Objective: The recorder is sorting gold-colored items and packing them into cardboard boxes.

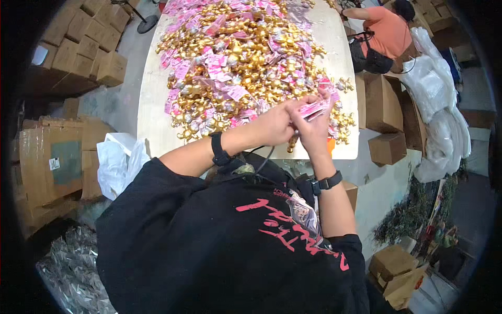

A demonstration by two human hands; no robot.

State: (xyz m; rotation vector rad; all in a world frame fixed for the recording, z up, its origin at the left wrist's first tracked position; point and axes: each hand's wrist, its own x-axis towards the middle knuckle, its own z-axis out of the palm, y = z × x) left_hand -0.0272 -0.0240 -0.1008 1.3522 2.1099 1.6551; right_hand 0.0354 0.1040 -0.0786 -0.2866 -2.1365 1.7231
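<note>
My two hands meet over the table's near edge, toward the right. Between them is a pink printed tag (315, 109). My right hand (314, 131) grips it with the thumb laid along it. Closed fingers of my left hand (277, 124) reach to the tag's upper side; their tips are partly hidden. Below the hands a small shiny gold ornament (292, 144) hangs down; how it is attached is hidden. Just beyond lies a big heap of gold ornaments (246, 52) with pink tags and some silvery balls.
The pale table (151, 112) carries the heap. A white plastic bag (117, 162) hangs at its left near corner. Cardboard boxes (384, 104) stand at the right, others (52, 157) at the left. A co-worker in an orange shirt (387, 31) is at the far right, near clear plastic sacks (434, 89).
</note>
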